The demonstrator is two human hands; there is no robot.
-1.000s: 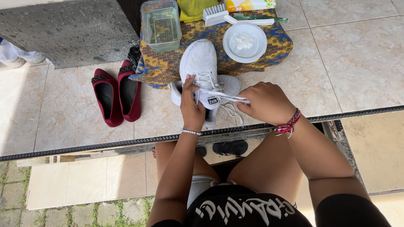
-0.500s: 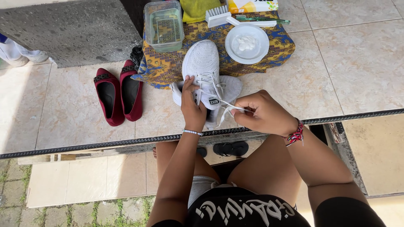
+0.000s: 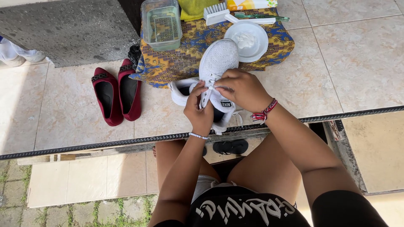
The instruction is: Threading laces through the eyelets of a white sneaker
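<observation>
On the tiled floor just ahead of the seated person's knees, a white sneaker (image 3: 217,67) points away, its toe resting on the near edge of a patterned blue and yellow cloth (image 3: 185,59). The left hand (image 3: 199,112) grips the shoe's tongue and upper lacing, fingers curled shut around it. The right hand (image 3: 240,89) lies over the lace area, fingertips pinched narrowly on a white lace (image 3: 219,86). A second white shoe (image 3: 182,90) lies under and to the left of the first, touching it.

Upon the cloth stand a clear plastic tub (image 3: 162,22), a white bowl (image 3: 252,40) just beside the sneaker's toe, a white scrub brush (image 3: 215,13) and a toothbrush (image 3: 261,17) near the far edge. A pair of dark red flats (image 3: 114,94) sits to the left, apart from the shoes, with bare tile between. To the right of the cloth the tile is open up to a dark rail (image 3: 357,113) that runs across the step edge, close beneath both wrists.
</observation>
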